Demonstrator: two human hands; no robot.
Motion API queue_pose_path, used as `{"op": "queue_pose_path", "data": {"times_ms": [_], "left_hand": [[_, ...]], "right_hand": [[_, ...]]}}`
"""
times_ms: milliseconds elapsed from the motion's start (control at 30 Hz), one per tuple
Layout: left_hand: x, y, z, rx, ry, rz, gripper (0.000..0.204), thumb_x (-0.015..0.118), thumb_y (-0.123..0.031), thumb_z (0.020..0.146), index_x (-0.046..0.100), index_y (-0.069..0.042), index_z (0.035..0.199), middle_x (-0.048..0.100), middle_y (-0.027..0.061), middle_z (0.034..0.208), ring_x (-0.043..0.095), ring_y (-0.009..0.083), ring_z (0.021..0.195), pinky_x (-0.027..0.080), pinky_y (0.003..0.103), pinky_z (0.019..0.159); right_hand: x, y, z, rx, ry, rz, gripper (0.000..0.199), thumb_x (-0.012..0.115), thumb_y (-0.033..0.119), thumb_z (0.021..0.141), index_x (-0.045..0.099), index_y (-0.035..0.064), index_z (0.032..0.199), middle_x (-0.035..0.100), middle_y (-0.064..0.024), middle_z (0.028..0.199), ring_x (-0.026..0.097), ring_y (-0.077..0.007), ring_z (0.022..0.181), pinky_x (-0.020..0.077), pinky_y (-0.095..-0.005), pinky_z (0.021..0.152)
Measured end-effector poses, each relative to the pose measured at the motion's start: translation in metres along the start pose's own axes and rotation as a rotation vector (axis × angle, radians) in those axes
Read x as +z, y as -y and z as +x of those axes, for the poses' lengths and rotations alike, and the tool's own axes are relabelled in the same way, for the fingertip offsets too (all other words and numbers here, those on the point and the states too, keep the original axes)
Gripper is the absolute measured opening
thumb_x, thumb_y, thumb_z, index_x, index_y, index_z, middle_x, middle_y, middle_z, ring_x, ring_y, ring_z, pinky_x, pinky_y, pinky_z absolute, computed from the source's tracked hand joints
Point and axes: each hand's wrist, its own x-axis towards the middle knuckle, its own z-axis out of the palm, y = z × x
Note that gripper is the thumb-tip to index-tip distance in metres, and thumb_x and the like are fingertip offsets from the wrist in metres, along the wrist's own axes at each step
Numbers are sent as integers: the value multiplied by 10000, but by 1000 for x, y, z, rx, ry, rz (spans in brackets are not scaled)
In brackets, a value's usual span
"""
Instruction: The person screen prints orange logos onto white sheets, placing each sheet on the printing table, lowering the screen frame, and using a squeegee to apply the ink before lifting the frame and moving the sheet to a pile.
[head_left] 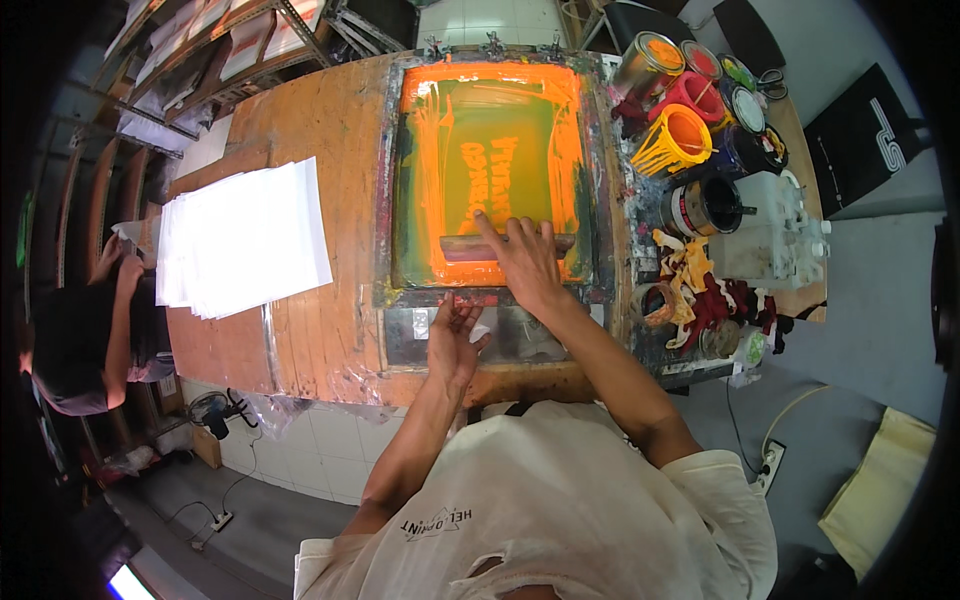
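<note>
My right hand (530,262) is closed around the handle of a wide squeegee (472,248), with the index finger stretched along it. The blade rests across the lower part of a screen printing frame (386,200). Orange ink (567,150) is smeared along the mesh edges, around a green field with orange lettering. My left hand (458,340) is palm up at the frame's near edge. Its fingers are stretched out against that edge and its thumb stands apart. Below the frame, a dark base (520,340) shows partly.
A stack of white sheets (245,240) lies left on the wooden table (320,340). Ink cans (655,60), a yellow ink tub (678,140), stained rags (690,275) and a clear jug (765,235) crowd the right. Another person (85,340) stands at far left by shelves (95,190).
</note>
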Motion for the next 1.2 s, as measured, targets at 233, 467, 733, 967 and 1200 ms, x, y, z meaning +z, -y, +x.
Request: {"op": "queue_pose_path", "data": {"times_ms": [233, 467, 733, 967, 1200], "left_hand": [[-12, 12, 8, -20, -58, -11, 464, 515, -506, 1064, 504, -79, 1244, 542, 84, 1347, 464, 253, 1404, 179, 711, 1167], [-1, 4, 8, -52, -70, -28, 361, 568, -497, 1046, 593, -141, 1098, 625, 56, 1222, 496, 237, 1382, 191, 714, 1150], [2, 5, 5, -45, -117, -1, 313, 628, -479, 1023, 604, -166, 1030, 642, 40, 1168, 548, 236, 1304, 315, 643, 1069], [1, 2, 6, -61, -136, -7, 317, 647, -483, 1012, 598, -171, 1035, 641, 40, 1179, 568, 229, 1229, 374, 545, 1033], [-10, 3, 3, 22, -5, 45, 225, 685, -387, 1007, 614, -175, 1036, 665, 14, 1089, 605, 208, 1179, 398, 472, 1001]], "right_hand": [[13, 6, -13, -13, 62, -21, 746, 667, 34, 866, 441, 189, 1561, 579, -94, 984, 572, -273, 976, 370, -556, 908], [45, -44, 65, -8, -27, 13, 817, 688, 6, 833, 434, 219, 1579, 578, -79, 992, 580, -270, 1028, 292, -623, 1037], [64, -118, 208, 37, -43, -176, 829, 802, 105, 822, 453, 233, 1563, 629, -84, 1071, 594, -261, 1145, 300, -633, 1076], [60, -134, 231, 40, 32, -74, 722, 662, 8, 876, 468, 206, 1543, 644, -112, 1099, 594, -282, 1116, 375, -553, 950], [43, -80, 163, -100, -43, -30, 772, 622, -53, 832, 476, 223, 1538, 606, -101, 1037, 594, -283, 1044, 346, -504, 876]]}}
